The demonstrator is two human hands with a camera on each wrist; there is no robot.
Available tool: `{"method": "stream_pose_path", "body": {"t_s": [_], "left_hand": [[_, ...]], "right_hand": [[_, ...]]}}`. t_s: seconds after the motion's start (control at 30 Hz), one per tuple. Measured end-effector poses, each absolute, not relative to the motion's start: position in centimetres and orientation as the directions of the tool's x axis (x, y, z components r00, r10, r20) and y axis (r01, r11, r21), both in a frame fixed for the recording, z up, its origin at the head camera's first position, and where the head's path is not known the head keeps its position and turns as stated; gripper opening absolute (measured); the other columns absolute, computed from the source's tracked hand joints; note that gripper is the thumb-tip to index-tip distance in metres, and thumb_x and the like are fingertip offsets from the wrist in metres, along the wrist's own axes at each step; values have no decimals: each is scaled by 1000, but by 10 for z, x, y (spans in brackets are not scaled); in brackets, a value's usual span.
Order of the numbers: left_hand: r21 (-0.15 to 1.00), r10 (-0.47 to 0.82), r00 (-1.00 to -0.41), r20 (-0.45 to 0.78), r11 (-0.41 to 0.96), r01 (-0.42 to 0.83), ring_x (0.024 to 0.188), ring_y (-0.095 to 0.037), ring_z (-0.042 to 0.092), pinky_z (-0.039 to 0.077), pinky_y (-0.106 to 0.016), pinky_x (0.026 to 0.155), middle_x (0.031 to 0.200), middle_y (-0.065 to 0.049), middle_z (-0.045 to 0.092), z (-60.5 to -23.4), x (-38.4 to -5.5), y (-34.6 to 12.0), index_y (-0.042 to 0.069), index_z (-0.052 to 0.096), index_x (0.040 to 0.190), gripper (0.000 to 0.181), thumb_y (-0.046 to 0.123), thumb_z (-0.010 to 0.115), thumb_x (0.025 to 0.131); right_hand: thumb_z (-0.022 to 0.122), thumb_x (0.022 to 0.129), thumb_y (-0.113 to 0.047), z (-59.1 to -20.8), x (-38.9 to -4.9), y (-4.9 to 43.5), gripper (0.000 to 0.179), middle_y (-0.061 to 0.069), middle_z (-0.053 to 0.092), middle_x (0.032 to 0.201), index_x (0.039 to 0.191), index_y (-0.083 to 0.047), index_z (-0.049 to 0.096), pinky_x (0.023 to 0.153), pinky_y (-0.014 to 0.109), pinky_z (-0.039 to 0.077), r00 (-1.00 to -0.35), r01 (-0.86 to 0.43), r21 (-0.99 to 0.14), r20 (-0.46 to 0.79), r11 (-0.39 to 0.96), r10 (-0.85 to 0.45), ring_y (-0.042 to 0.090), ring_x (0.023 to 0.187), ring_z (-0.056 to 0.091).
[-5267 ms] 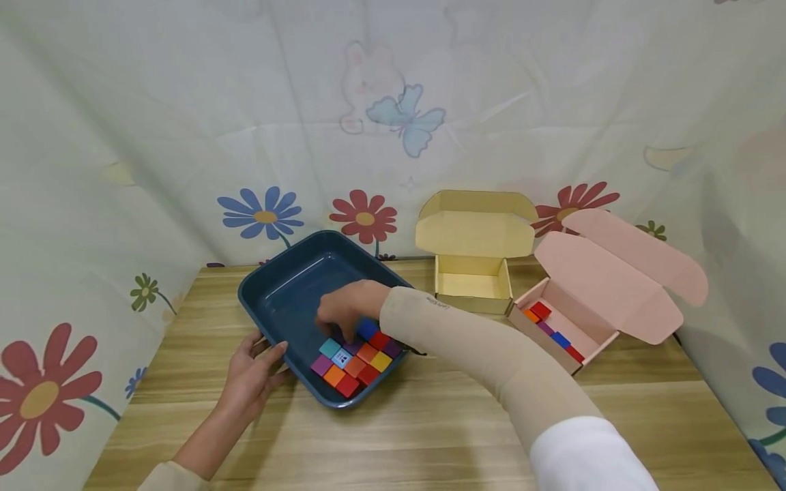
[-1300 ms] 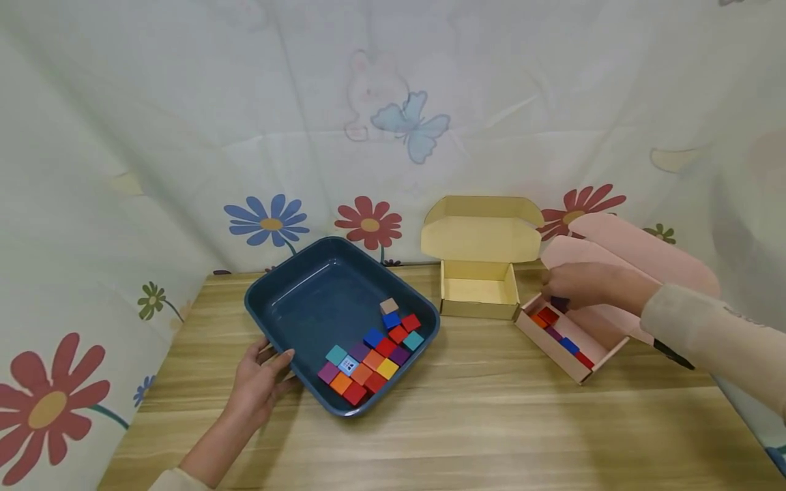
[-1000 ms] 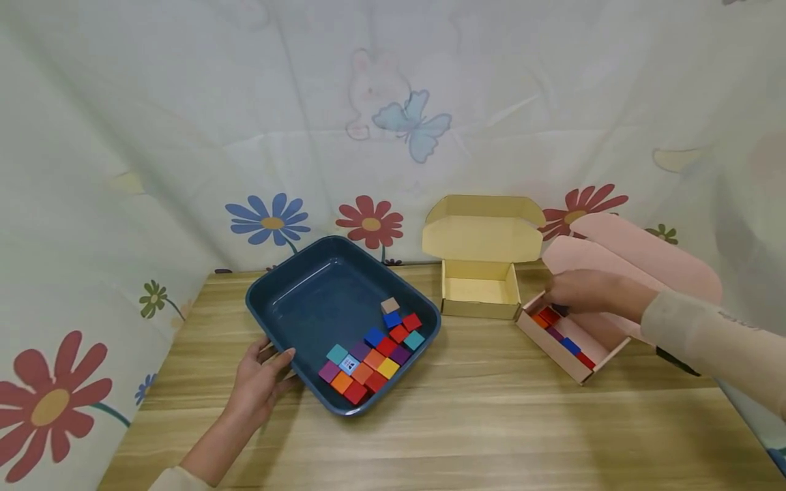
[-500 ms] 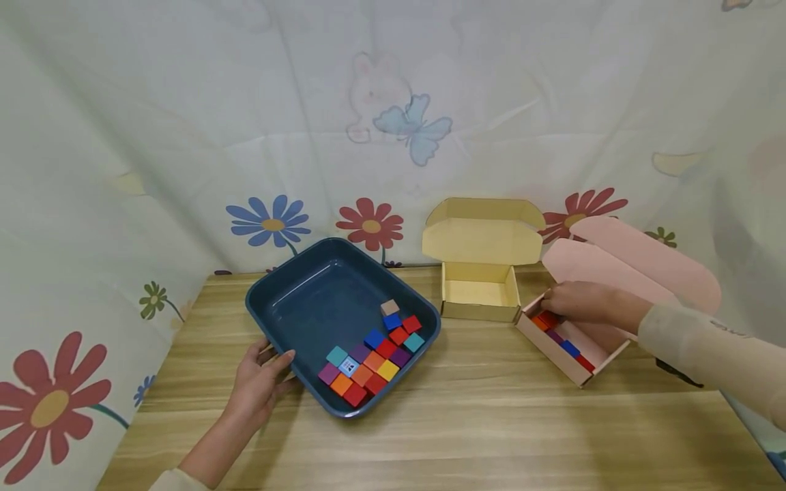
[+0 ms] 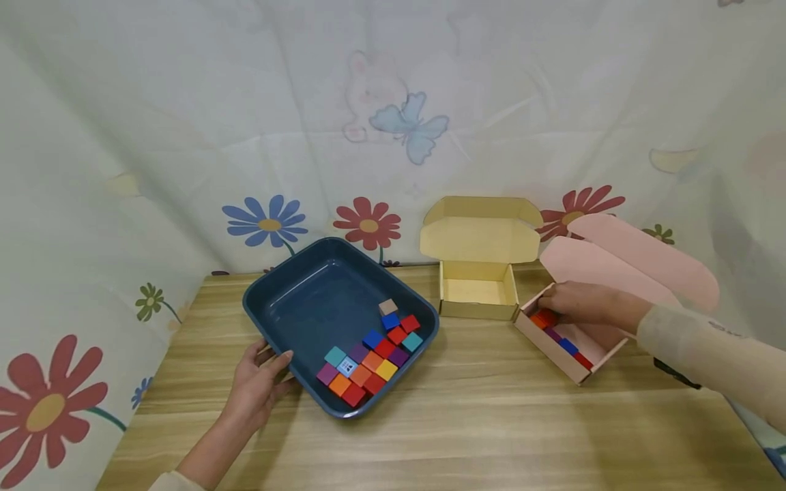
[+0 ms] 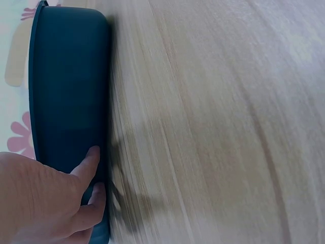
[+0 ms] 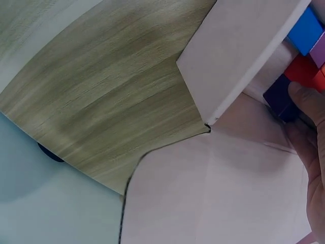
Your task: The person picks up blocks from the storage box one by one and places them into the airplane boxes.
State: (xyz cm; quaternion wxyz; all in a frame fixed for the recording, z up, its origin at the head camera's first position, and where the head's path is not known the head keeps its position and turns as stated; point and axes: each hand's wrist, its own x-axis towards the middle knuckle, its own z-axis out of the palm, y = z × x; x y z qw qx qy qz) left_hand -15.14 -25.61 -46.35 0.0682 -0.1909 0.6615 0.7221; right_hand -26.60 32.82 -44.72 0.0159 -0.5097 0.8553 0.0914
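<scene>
My left hand (image 5: pixel 258 378) holds the near left side of a dark blue tray (image 5: pixel 258 310), its thumb at the rim. In the left wrist view, fingers (image 6: pixel 89 165) press the tray's outer wall. Small coloured blocks (image 5: pixel 372 360) lie in the tray's near right part, one with a printed face. My right hand (image 5: pixel 580 303) reaches into an open pink box (image 5: pixel 552 351) on the right. The right wrist view shows it pinching a dark blue-purple block (image 7: pixel 280 99) beside a red block (image 7: pixel 304 71). Several blocks line the box's near wall; my hand hides the far corner.
An open yellow box (image 5: pixel 479 290) stands between the tray and the pink box, lid raised. The pink lid (image 5: pixel 645 262) leans back to the right. Behind the wooden table (image 5: pixel 479 423) hangs a flower-printed cloth (image 5: pixel 491 102).
My right hand has gone from the tray to the pink box with a dark block, then sunk lower into the box's far corner. My left hand has stayed at the tray.
</scene>
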Motion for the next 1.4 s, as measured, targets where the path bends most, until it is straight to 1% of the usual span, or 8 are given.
{"method": "stream_pose_path", "body": {"t_s": [0.27,0.47,0.57,0.7,0.8,0.97,1.27,1.4], "left_hand": [[931,-144,-922,-360,-116,-346,118,-19,60,55,-38,94,161,-19,19,-465,-151,-256,9,7,163,78,9,58,104],[933,-147,-923,-356,-105,-344,124,-25,56,55,-41,94,160,-18,21,-464,-154,-254,9,10,163,76,10,59,104],[933,-146,-922,-358,-99,-346,126,-27,54,56,-42,94,160,-19,21,-464,-154,-253,9,10,162,76,8,58,103],[931,-141,-922,-360,-107,-348,125,-27,54,56,-42,94,160,-19,20,-462,-154,-253,9,9,163,77,8,58,103],[930,-144,-921,-362,-122,-346,123,-24,56,55,-42,95,160,-19,19,-461,-154,-255,9,8,163,77,8,58,103],[929,-149,-919,-366,-124,-350,121,-21,57,55,-42,95,161,-18,19,-462,-152,-257,9,9,163,78,8,59,103],[928,-155,-916,-370,-117,-355,123,-23,56,56,-39,92,160,-16,21,-463,-154,-257,11,10,163,76,8,58,104],[925,-159,-913,-377,-111,-363,121,-21,57,56,-38,93,161,-17,19,-463,-152,-257,11,8,163,78,10,58,104]], "right_hand": [[85,84,-23,-444,-264,325,24,-1,68,85,94,-10,67,68,28,55,-494,-869,115,-168,481,-853,13,75,64],[84,84,-17,-428,-264,327,33,-2,74,101,115,-11,74,76,31,58,-478,-871,-20,-190,490,-858,14,87,69],[84,83,-9,-411,-264,323,22,-3,73,91,104,-12,76,68,26,56,-450,-888,-19,-163,459,-878,10,77,65],[82,82,-2,-375,-268,302,16,-3,67,79,89,-11,71,58,23,47,-488,-873,30,-103,487,-867,8,67,55],[81,82,1,-347,-270,277,22,3,70,90,100,-8,72,67,30,54,-520,-854,32,-78,519,-851,17,78,64],[77,88,-1,-321,-270,231,28,12,71,113,115,-6,71,86,44,58,-497,-866,-23,-77,499,-865,34,106,67],[76,93,-15,-324,-275,159,33,9,70,119,124,-8,68,93,39,55,-367,-930,30,-79,366,-927,30,110,66],[74,95,-16,-325,-275,131,32,7,70,119,126,-9,69,94,37,55,-346,-938,16,-90,346,-934,27,109,65]]}}
